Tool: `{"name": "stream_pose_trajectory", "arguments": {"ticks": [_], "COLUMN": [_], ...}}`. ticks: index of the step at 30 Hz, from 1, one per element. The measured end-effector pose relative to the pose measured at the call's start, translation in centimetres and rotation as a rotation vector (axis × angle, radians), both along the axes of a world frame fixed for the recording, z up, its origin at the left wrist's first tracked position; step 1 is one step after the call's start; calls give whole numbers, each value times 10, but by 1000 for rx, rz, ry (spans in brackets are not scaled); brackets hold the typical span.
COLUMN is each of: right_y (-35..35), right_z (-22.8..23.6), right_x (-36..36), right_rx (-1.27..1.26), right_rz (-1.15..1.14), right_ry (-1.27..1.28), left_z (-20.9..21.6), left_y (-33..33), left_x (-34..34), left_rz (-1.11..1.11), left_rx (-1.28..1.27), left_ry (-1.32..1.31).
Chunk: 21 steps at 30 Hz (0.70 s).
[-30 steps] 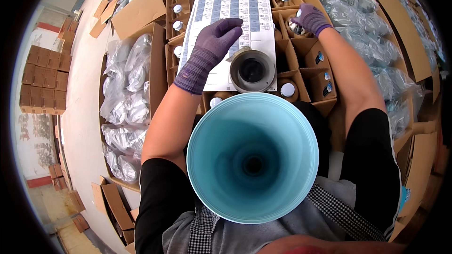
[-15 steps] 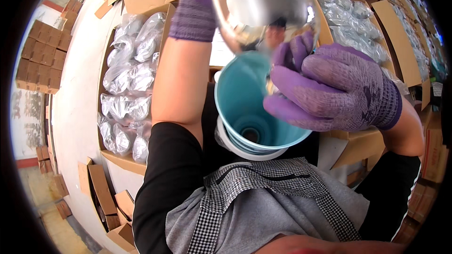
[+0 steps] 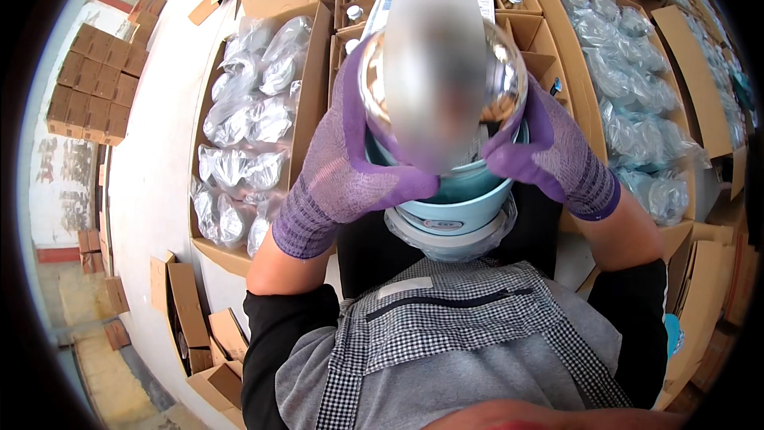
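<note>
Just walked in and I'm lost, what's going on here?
A person holds a shiny silver rounded object in a purple-gloved left hand and purple-gloved right hand, over a light-blue round tub; whether object and tub touch is unclear. A blur hides much of it. Beyond, divided brown cardboard boxes hold white-capped bottles.

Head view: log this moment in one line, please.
left hand: gripping silvery object; right hand: gripping silvery object; beneath: blue container; object's middle: blurred
</note>
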State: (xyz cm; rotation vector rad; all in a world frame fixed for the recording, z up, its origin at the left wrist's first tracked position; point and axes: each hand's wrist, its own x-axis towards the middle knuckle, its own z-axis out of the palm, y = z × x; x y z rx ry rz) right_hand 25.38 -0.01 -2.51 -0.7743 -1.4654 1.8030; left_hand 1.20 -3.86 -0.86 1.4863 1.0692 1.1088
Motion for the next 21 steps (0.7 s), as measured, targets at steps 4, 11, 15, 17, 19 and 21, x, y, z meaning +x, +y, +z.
{"name": "stream_pose_trajectory", "arguments": {"ticks": [4,11,15,17,19,21], "right_y": [0,14,17,12,13,20], "right_z": [-9,5,18,9,4,-9], "right_x": [1,14,20,18,19,17], "right_rx": [432,856,849,852,829,702], "right_rz": [8,54,128,113,107,90], "right_ry": [-179,-548,-517,-372,-223,75], "left_z": [-6,3,-7,-9,-7,0], "left_y": [-15,4,43,61,67,60], "left_x": [-8,-28,-49,-57,-56,-45], "left_rz": [-13,-313,-585,-602,-594,-563], "left_rx": [-50,-94,-125,-123,-133,-114], "left_ry": [3,209,-72,-69,5,82]}}
